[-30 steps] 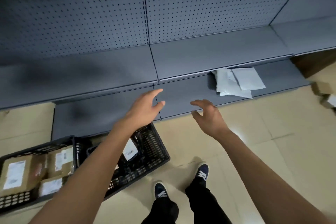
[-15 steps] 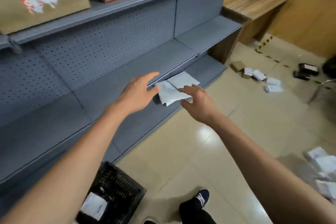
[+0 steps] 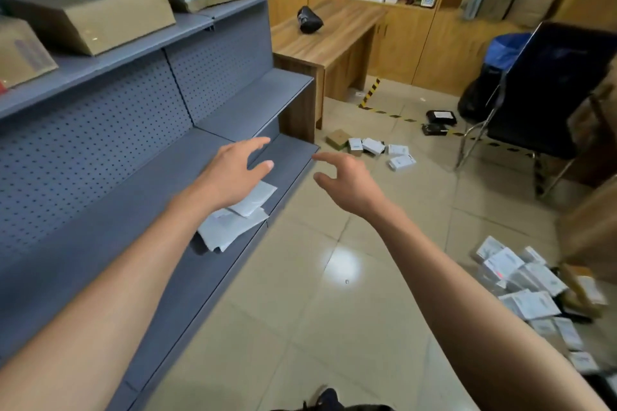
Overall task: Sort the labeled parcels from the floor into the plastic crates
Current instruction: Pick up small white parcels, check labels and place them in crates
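My left hand (image 3: 233,173) hovers empty, fingers spread, over the grey bottom shelf (image 3: 187,277). My right hand (image 3: 347,180) floats beside it over the floor, fingers loosely curled, holding nothing. A small group of white labeled parcels (image 3: 384,150) with one brown box lies on the tiles ahead, past the shelf end. A bigger heap of white labeled parcels (image 3: 531,290) lies on the floor at the right. White mailer bags (image 3: 233,223) lie on the bottom shelf under my left wrist. No plastic crate is in view.
Grey pegboard shelving (image 3: 100,130) runs along the left, with cardboard boxes (image 3: 90,13) on the upper shelf. A wooden desk (image 3: 327,40) and cabinets stand at the back. A dark chair (image 3: 541,97) stands at the right, two black parcels (image 3: 439,122) near it.
The view has swung right and up from the black crates and shelf to the room and the floor parcels. Both hands stay empty and have moved forward.
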`<state>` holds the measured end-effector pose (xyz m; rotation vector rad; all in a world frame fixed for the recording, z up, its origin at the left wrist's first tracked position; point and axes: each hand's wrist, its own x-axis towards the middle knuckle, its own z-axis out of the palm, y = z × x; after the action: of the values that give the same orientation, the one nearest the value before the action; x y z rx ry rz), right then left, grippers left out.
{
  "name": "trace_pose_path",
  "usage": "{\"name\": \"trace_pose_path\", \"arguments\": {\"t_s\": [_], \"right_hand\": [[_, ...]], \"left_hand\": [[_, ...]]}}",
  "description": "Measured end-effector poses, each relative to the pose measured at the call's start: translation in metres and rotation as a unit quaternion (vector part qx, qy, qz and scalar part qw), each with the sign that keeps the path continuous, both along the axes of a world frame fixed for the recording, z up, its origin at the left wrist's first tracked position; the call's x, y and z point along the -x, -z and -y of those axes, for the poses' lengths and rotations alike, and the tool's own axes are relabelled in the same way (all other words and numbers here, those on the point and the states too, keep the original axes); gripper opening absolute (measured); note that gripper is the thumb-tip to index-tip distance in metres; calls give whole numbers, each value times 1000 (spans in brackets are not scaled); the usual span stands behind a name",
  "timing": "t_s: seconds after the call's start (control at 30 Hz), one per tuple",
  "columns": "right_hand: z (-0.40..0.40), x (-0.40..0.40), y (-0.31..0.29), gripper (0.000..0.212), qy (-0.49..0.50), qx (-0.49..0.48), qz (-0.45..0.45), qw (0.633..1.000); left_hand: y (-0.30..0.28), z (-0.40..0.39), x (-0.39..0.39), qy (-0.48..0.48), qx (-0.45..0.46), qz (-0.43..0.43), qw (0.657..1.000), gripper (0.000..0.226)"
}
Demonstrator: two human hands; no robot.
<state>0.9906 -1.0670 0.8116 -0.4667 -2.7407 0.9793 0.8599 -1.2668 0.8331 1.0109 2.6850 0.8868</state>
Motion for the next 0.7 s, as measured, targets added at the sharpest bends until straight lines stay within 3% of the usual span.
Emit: {"name": "trace_pose_path", "arguments": {"t_s": [0.4, 0.7], "right_hand": [[-126, -37, 43, 43, 134, 52, 43, 989], [-202, 22, 71, 45, 212, 50, 79, 973]], "left_hand": [[38, -167, 14, 124, 36, 30, 991, 52], [75, -267, 96, 183, 41, 65, 980, 51]]}}
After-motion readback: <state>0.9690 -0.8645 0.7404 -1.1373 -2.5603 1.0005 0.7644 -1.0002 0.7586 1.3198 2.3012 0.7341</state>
